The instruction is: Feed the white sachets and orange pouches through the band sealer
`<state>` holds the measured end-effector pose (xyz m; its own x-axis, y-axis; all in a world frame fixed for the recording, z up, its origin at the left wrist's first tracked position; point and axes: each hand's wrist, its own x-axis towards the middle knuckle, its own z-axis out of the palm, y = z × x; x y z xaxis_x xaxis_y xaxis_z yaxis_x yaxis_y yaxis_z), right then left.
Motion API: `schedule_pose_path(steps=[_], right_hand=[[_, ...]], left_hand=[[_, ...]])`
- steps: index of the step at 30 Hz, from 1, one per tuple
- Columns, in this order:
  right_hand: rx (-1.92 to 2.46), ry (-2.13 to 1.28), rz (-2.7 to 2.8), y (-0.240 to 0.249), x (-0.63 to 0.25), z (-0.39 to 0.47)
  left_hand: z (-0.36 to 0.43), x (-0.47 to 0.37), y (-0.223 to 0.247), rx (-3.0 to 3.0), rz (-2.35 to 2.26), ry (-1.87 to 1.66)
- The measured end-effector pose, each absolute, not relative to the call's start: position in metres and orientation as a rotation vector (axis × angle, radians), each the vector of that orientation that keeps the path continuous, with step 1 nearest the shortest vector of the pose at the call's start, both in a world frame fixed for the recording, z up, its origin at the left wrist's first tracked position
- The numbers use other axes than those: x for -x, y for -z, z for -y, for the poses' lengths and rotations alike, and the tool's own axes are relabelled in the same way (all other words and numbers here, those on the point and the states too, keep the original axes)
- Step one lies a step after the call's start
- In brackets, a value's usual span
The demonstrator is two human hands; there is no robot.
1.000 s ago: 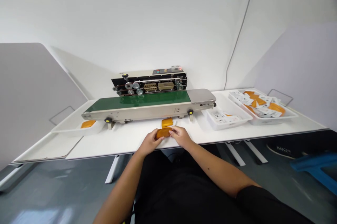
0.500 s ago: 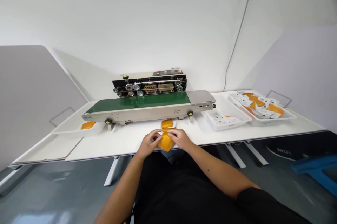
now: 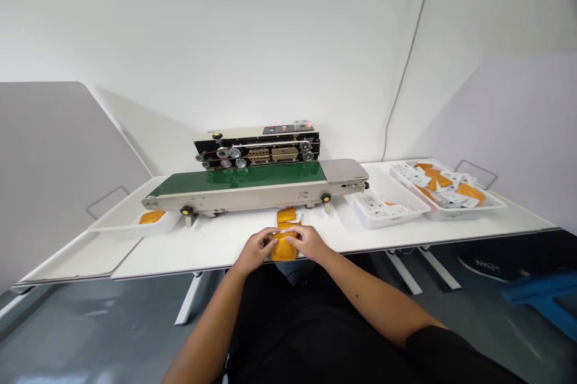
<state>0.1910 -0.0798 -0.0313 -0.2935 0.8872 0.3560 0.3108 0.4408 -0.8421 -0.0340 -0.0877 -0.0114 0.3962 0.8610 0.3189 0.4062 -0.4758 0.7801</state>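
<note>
An orange packet [image 3: 283, 250] is pinched along its upper edge between my two hands, just over the table's front edge. My left hand [image 3: 256, 247] grips its left side, thumb and fingers closed. On its right side my right hand [image 3: 311, 242] holds it the same way. Beyond my fingertips more orange packets [image 3: 286, 216] lie on the table, with a bit of white showing beside them; my hands partly cover the nearer one.
Behind stands a band sealing machine [image 3: 256, 152] with a green conveyor belt [image 3: 238, 177]. At right, a small white tray [image 3: 392, 219] and a larger bin [image 3: 451, 214] hold white and orange packets. Another tray [image 3: 157, 229] at left holds an orange packet [image 3: 151, 217]. A blue stool [image 3: 541, 297] stands at lower right.
The held orange packet has turned from a diamond tilt to lying square between my hands. Both hands stay in nearly the same place. The view has shifted slightly.
</note>
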Motion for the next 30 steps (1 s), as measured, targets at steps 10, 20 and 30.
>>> schedule_pose_path(steps=[10,20,30], right_hand=[[1.015,-0.861,1.77,0.028,-0.191,0.082],[0.941,-0.966,1.472,0.04,-0.193,0.073],[0.867,-1.019,1.657,0.032,-0.192,0.079]], left_hand=[[0.088,0.031,0.015,-1.968,-1.064,-1.015],[0.088,0.029,0.009,-1.887,-0.942,-0.921],[0.08,0.033,0.014,-1.937,-1.104,-1.116]])
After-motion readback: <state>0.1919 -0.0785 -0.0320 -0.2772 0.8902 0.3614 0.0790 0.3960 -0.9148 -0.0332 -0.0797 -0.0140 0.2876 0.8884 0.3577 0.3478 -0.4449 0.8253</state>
